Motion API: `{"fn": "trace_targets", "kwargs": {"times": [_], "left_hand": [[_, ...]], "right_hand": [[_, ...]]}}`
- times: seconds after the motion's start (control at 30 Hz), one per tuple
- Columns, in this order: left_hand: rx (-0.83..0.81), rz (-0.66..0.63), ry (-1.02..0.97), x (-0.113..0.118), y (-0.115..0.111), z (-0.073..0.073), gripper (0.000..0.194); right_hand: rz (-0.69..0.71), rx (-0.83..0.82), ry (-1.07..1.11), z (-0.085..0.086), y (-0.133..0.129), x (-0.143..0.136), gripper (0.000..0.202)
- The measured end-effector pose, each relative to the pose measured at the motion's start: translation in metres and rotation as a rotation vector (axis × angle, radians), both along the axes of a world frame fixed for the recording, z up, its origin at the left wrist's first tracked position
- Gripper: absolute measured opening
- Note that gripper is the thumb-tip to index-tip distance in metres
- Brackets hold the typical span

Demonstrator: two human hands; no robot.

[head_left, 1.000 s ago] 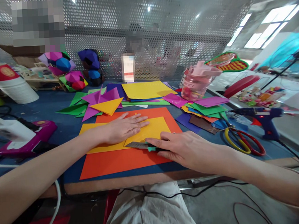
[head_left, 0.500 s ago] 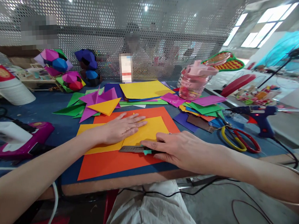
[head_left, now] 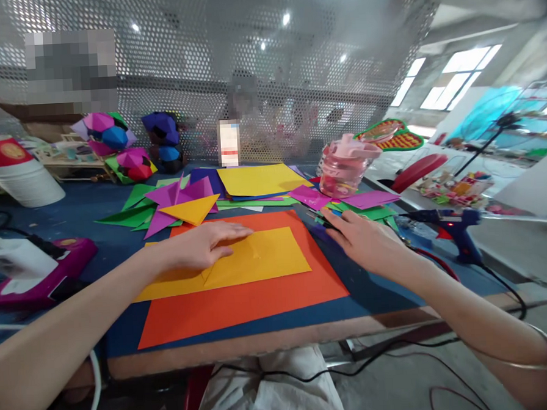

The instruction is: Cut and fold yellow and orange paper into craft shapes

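Note:
My left hand (head_left: 211,244) lies on the orange-yellow paper (head_left: 262,257), fingers stretched out and holding nothing. This paper has a slanting cut or edge near my palm and rests on a larger red-orange sheet (head_left: 242,313). Off to the right, my right hand (head_left: 367,237) is over the table beside the stack of coloured paper pieces (head_left: 369,199). Its fingers are closed on a utility knife (head_left: 319,216), whose teal part and blade tip show past the fingertips. Most of the knife's handle is hidden under the hand.
Folded purple, green and orange paper pieces (head_left: 186,200) lie beyond my left hand, next to stacked sheets (head_left: 263,179). A pink bottle (head_left: 344,167) stands at the back right. A glue gun (head_left: 455,223) is farther right. Paper cups (head_left: 28,175) and a purple power strip (head_left: 70,267) occupy the left.
My right hand has moved right and away from the yellow paper, taking the utility knife along. My left hand has shifted slightly left on the paper, its fingers closer together.

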State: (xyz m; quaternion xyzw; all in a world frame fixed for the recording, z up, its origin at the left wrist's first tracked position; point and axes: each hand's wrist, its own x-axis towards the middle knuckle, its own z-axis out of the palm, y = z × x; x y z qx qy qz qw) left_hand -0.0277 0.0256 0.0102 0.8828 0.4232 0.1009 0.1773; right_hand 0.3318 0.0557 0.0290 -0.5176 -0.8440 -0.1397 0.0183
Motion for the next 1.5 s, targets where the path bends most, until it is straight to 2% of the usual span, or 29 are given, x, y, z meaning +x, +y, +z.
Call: {"fn": "trace_targets", "kwargs": {"times": [0.17, 0.27, 0.37, 0.43, 0.57, 0.63, 0.7, 0.83, 0.87, 1.0, 1.13, 1.23, 1.3, 1.4, 1.5], "left_hand": [[-0.012, 0.054, 0.016, -0.002, -0.004, 0.008, 0.060], [-0.039, 0.062, -0.026, 0.000, -0.004, 0.011, 0.054], [-0.034, 0.093, -0.055, 0.001, -0.003, 0.010, 0.044], [-0.028, 0.136, -0.083, 0.000, -0.004, 0.011, 0.036], [-0.026, 0.227, -0.202, -0.007, -0.006, 0.016, 0.022], [-0.028, 0.275, -0.280, -0.012, -0.005, 0.019, 0.022], [-0.035, 0.319, -0.359, -0.017, -0.003, 0.021, 0.029], [-0.011, 0.443, -0.524, -0.020, 0.002, 0.018, 0.045], [0.008, 0.487, -0.560, -0.020, 0.003, 0.017, 0.047], [0.070, 0.636, -0.674, -0.021, 0.005, 0.014, 0.049], [0.027, 0.678, -0.744, -0.024, 0.006, 0.009, 0.050], [-0.067, 0.660, -0.794, -0.020, 0.005, 0.004, 0.053], [-0.156, 0.626, -0.830, -0.015, 0.002, 0.004, 0.054], [-0.267, 0.581, -0.862, -0.007, -0.006, 0.009, 0.053], [-0.324, 0.570, -0.878, -0.002, -0.012, 0.014, 0.047]], "right_hand": [[0.115, -0.003, 0.075, 0.005, -0.008, -0.032, 0.043], [0.285, -0.169, 0.128, 0.014, -0.019, -0.061, 0.032], [0.395, -0.300, 0.150, 0.017, -0.024, -0.089, 0.029], [0.429, -0.351, 0.154, 0.015, -0.025, -0.104, 0.038], [0.446, -0.377, 0.157, 0.011, -0.025, -0.125, 0.072], [0.444, -0.389, 0.212, 0.010, -0.024, -0.133, 0.076], [0.438, -0.460, 0.326, 0.009, -0.021, -0.139, 0.071], [0.442, -0.646, 0.471, 0.003, -0.007, -0.146, 0.029], [0.437, -0.665, 0.487, 0.002, -0.003, -0.146, 0.025], [0.359, -0.666, 0.579, -0.002, 0.009, -0.133, 0.026], [0.230, -0.520, 0.628, 0.005, 0.015, -0.094, 0.022], [0.090, -0.305, 0.635, 0.017, 0.023, -0.052, 0.016], [-0.018, -0.183, 0.618, 0.026, 0.033, -0.022, 0.027], [-0.196, -0.051, 0.535, 0.036, 0.049, 0.020, 0.033], [-0.342, 0.061, 0.424, 0.036, 0.050, 0.051, 0.040]]}}
